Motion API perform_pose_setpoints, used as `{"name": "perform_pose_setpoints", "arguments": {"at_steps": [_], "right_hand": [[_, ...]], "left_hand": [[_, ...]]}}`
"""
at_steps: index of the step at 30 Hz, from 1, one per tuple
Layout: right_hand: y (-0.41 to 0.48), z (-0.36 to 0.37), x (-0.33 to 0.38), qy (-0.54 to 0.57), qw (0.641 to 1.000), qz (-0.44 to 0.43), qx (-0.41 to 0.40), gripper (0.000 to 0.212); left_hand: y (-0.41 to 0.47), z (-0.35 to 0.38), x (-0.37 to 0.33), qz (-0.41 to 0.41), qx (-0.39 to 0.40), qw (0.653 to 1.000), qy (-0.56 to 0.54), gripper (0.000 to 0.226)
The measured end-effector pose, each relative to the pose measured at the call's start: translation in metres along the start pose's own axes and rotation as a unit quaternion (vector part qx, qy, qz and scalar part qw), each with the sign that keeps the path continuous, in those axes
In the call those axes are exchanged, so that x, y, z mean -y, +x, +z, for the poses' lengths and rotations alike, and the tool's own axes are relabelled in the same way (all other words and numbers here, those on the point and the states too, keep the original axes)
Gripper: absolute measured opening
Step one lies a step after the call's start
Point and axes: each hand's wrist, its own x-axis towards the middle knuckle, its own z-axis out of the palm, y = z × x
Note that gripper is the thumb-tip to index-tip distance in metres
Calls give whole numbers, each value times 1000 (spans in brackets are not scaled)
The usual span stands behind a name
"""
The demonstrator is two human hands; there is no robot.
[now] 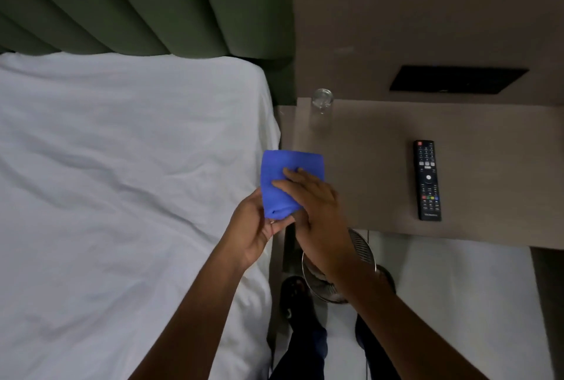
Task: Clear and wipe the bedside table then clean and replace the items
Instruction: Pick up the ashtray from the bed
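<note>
A folded blue cloth is held up over the gap between the bed and the brown bedside table. My left hand grips its lower edge from below. My right hand lies over the cloth's front with the fingers pressed on it. A clear drinking glass stands at the table's back left corner. A black remote control lies flat on the right part of the table, lengthwise toward me.
A bed with a white sheet fills the left, with a green padded headboard behind it. A wire mesh bin stands on the floor under my right wrist, between my feet. A black wall panel sits above the table.
</note>
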Motion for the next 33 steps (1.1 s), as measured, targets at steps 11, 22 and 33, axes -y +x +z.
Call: {"name": "perform_pose_setpoints", "arguments": {"at_steps": [11, 22, 33], "right_hand": [[-16, -65, -83, -136, 987, 79, -13, 51], [24, -92, -144, -82, 990, 118, 9, 48], [-6, -123, -229, 290, 867, 383, -133, 19]], "left_hand": [[59, 58, 28, 0, -5, 1000, -5, 34], [146, 130, 52, -68, -12, 992, 103, 27], [285, 164, 62, -16, -112, 990, 82, 13]]}}
